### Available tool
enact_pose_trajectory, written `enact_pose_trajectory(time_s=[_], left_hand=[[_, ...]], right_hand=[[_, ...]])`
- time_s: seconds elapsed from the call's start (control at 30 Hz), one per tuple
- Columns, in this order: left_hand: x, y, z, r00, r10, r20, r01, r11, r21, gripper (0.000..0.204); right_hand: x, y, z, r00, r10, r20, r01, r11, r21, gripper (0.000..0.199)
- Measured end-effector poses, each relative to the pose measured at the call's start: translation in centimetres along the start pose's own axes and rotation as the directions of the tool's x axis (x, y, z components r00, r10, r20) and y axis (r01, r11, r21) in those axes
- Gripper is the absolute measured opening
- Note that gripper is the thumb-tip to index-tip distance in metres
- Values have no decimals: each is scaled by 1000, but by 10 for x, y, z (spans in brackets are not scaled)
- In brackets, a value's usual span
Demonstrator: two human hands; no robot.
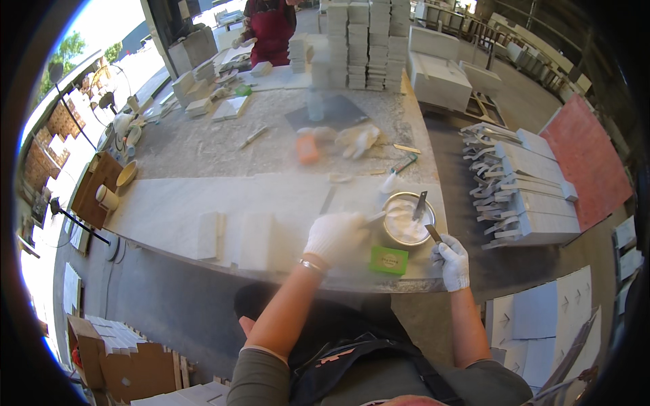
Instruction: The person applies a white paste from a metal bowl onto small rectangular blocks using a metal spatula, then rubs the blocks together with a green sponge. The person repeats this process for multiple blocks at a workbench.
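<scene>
My left hand (335, 237), in a white glove, is closed at the front of the table. It is blurred; a pale flat tool (374, 218) sticks out of it toward the bowl's left rim. In my right hand (453, 262), also gloved, is a dark flat-bladed scraper (432, 233), its tip up by the bowl's right side. Between the hands stands a round metal bowl (384, 229) of white paste (403, 222), with a putty knife (420, 205) leaning in it. Nearest to me is a green box (388, 260). White tiles (256, 242) lie left of my left hand.
Beyond the bowl lie a glove (357, 141), an orange block (307, 149) and a tube (404, 162). Tall tile stacks (359, 47) stand at the back, near a person in a red apron (271, 30). Strapped slabs (535, 186) are on the right.
</scene>
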State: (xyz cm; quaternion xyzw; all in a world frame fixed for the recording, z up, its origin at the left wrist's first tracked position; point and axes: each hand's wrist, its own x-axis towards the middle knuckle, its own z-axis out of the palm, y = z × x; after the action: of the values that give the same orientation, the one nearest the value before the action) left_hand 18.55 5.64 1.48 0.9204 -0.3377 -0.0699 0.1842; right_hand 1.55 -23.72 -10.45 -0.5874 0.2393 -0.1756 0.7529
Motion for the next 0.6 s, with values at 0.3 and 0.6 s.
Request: enact_pose_trajectory(time_s=[0.3,0.6], left_hand=[[-2,0,3,998,12,-55,-13,1000,-17,30],[-6,-1,3,994,36,-104,-42,998,-53,29]], right_hand=[[0,0,4,1000,15,-15,-15,1000,5,32],[5,8,2,1000,2,-32,-2,1000,7,30]])
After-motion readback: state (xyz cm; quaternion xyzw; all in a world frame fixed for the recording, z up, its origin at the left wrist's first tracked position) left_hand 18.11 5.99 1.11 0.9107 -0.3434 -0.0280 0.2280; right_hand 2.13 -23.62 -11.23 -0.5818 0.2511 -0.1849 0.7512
